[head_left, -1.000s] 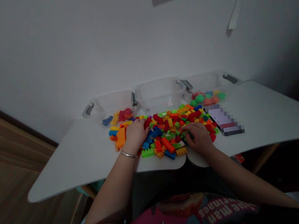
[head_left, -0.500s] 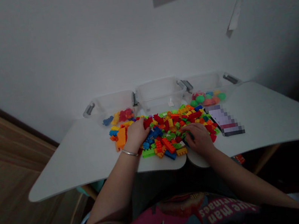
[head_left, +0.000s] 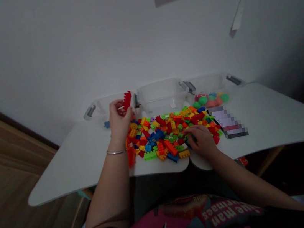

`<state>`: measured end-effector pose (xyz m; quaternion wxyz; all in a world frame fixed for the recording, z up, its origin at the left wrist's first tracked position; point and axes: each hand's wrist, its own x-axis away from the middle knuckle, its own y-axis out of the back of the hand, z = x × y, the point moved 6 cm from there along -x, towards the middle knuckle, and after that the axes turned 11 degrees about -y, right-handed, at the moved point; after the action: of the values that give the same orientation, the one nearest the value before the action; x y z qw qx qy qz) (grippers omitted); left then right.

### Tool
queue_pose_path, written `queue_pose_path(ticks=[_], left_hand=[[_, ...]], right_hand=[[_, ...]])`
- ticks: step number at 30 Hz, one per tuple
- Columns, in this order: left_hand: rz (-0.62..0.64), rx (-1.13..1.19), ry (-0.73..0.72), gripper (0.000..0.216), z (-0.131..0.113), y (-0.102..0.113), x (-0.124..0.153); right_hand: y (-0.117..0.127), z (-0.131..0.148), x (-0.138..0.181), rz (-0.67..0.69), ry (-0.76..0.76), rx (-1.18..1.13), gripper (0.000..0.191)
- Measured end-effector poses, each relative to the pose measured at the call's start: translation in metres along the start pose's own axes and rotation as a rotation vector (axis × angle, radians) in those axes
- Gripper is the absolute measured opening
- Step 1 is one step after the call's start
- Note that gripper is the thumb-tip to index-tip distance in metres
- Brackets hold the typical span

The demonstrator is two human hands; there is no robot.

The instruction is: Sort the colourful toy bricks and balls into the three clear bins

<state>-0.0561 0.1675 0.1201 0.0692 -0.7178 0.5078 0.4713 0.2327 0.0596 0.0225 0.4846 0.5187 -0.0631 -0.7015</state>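
My left hand (head_left: 118,121) is raised over the left clear bin (head_left: 101,107), its fingers closed on a red toothed brick (head_left: 126,100). A silver bangle circles that wrist. My right hand (head_left: 201,140) rests palm down at the near right side of a heap of colourful plastic bricks (head_left: 170,134) on the white table (head_left: 86,160), fingers curled among the pieces; what they hold, if anything, is hidden. An orange brick (head_left: 131,156) lies at the heap's left edge.
Three clear plastic bins stand against the wall: the left one with a few bricks, the middle bin (head_left: 162,96) nearly bare, the right bin (head_left: 209,92) with green and red balls. A blurred-out flat object (head_left: 230,122) lies to the right of the heap.
My left hand has lifted off the heap's left side with a red brick and risen toward the left bin. My right hand has stayed in place.
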Motion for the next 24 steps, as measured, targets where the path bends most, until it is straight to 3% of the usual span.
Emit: queue_pose_path(ticks=[2,5,11,17,24], left_hand=[[-0.100,-0.032,0.007,0.038,0.005,0.010,-0.011],[-0.120,-0.121,0.001,0.039,0.014,0.017,-0.026],[0.112,-0.521,-0.030,0.030,0.031,0.010,-0.039],[0.204,-0.525,0.099,0.033,0.048,-0.003,-0.035],[0.332,-0.749,0.034,0.045,0.046,-0.010,-0.028]], right_hand=[[0.000,0.001,0.000,-0.002,0.007,0.010,0.020],[0.002,0.002,-0.001,-0.014,0.022,0.017,0.020],[0.003,0.004,-0.001,-0.016,0.018,0.031,0.020],[0.004,0.005,-0.001,-0.028,0.042,0.021,0.020],[0.001,0.001,-0.001,-0.007,0.025,0.005,0.022]])
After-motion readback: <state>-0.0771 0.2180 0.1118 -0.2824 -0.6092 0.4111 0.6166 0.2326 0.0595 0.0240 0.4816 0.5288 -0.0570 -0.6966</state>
